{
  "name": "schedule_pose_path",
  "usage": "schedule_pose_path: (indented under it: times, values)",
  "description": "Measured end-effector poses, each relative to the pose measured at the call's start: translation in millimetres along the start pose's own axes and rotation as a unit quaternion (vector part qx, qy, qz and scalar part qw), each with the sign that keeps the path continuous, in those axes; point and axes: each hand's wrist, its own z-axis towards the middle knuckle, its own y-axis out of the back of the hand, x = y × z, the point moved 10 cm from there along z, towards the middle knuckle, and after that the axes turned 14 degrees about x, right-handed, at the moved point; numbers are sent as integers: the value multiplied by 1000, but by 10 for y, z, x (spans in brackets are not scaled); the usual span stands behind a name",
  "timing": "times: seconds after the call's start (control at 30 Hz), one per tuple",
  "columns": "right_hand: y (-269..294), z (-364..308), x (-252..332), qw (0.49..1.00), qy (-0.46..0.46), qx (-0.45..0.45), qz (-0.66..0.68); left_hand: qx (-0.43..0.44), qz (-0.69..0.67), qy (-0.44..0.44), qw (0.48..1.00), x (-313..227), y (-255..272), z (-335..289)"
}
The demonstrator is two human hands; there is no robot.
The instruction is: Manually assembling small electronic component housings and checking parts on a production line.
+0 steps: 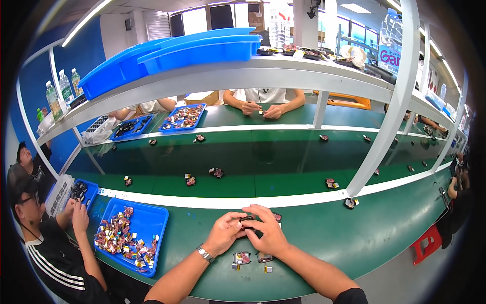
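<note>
Left hand and right hand together pinch small black piece, partly hidden by fingers, above green counter. Just nearer to body than hands: two black-framed square modules with flat white-yellow packs. Left of hands: blue plastic tray.

**Pink lettering is the boldest print in view**

The large clear bottle at upper right carries the big pink letters, with what look like smaller characters above; a white post cuts the word short. The clear bottle at top centre bears a red mark not readable as text. Labels on the small bottles at left are too small to make out, as is any print on the battery pouches in front.
</note>
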Motion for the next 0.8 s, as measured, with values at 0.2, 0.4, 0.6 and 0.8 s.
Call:
schedule_pose_path:
  times: [0.2,0.4,0.6,0.8]
  values:
    - [46,-4,-18,998,-15,-28,-62,5,-7,24,1000,39,-5,5]
    - [49,-21,37,995,-11,-18,-100,-8,6,35,999,63,-40,4]
    - [69,38,119,990,-2,-12,-141,-25,1,36,999,69,-13,-3]
    - [29,33,73,988,-42,-12,-145,-32,14,56,998,96,-15,-1]
